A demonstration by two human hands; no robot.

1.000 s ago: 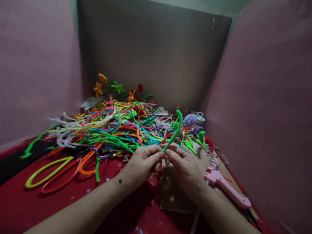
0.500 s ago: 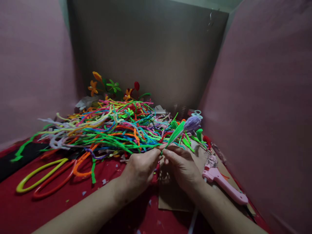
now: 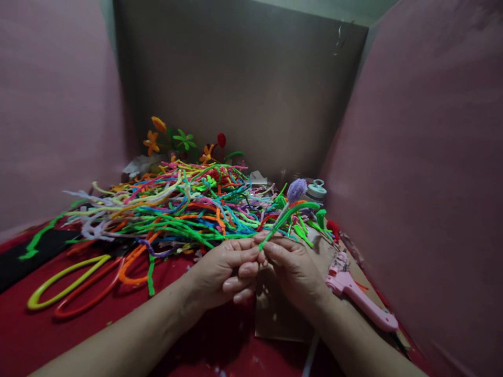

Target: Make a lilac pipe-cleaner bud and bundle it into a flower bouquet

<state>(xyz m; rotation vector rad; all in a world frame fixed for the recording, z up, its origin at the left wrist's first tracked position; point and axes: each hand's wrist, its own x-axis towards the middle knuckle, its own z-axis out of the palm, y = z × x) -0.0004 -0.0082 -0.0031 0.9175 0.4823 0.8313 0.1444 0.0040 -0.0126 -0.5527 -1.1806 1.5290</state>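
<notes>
I've got both hands up close together, fingertips nearly meeting, and the purple-headed flower (image 3: 297, 190) stands out of that meeting point. Its foot is right at the fingertips; its long axis runs up, away and to the right, passing over the right hand (image 3: 293, 267), so that hand is nearer the bloom. Right thumb and fingers pinch the stem low down; the left hand (image 3: 226, 267) pinches at the same foot, its other fingers loosely curled.

Texture now: the head is a plump, fuzzy oval bud on a slim pale stem, and a bright green leaf (image 3: 293, 210) arches alongside, plush and bent over to the right. Left and beyond, I see a tangled heap of fuzzy stems (image 3: 188, 209). Smooth pink plastic on the right, that's the glue gun (image 3: 359, 298), near flat brown cardboard (image 3: 275, 317).
</notes>
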